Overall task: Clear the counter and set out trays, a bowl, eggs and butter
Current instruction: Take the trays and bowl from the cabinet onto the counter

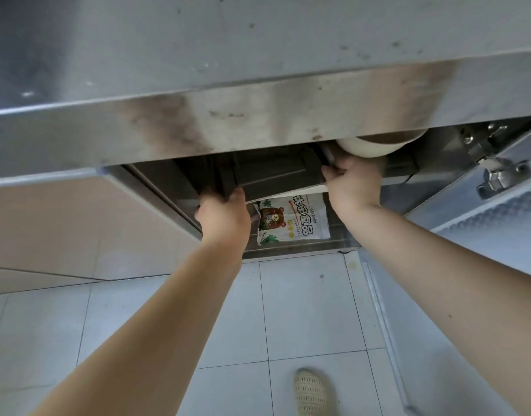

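A dark flat baking tray [276, 172] lies tilted inside the open cupboard under the steel counter [258, 70]. My left hand [223, 214] grips its near left corner. My right hand [352, 183] grips its near right edge. A cream roll of film or tape [366, 147] sits just above my right hand, partly hidden by the counter's front edge. The back of the tray is lost in the dark cupboard.
A white printed bag with a bear picture [291, 220] lies on the cupboard floor below the tray. The open steel cupboard door [492, 187] with its latch stands to the right. My slippered foot [313, 391] is on the pale tiled floor.
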